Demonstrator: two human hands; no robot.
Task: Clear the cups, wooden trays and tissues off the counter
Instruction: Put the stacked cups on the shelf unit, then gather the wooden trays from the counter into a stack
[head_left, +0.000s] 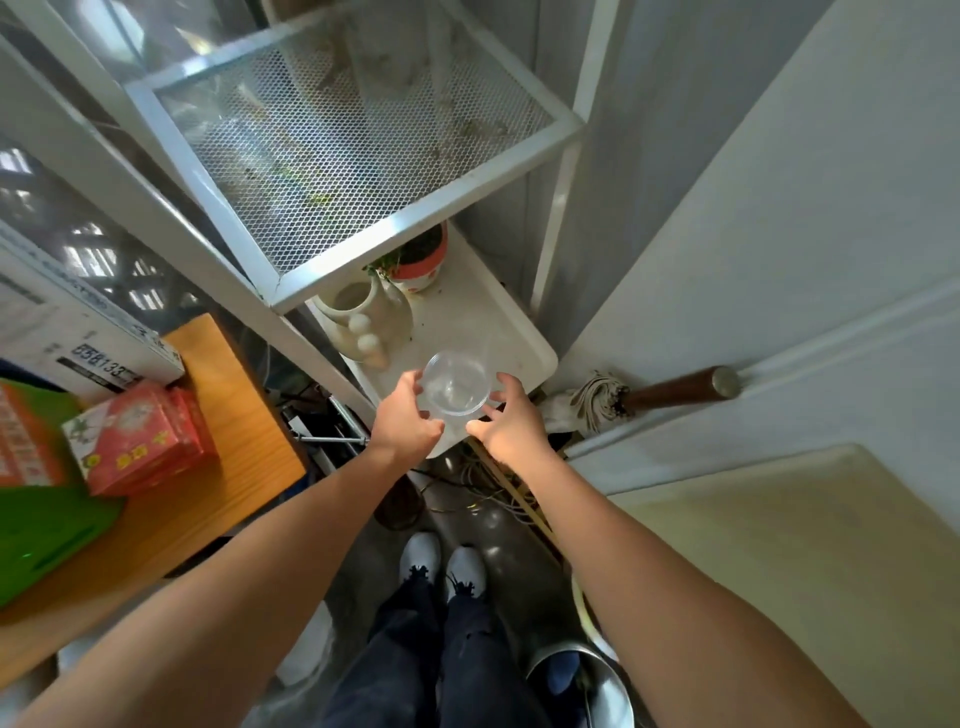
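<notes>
Both hands, left hand (404, 419) and right hand (511, 427), clasp the clear cup (455, 384) between them. It sits at the white shelf's (519, 332) front edge (bare room behind).

One cup (456, 383), two pots (357, 312) (ceramic).

Well to the left of the left hand (402, 415), a white box (88, 332) bears a label reading roughly "E5B133"; the red box's (137, 439) print is unreadable.
</notes>
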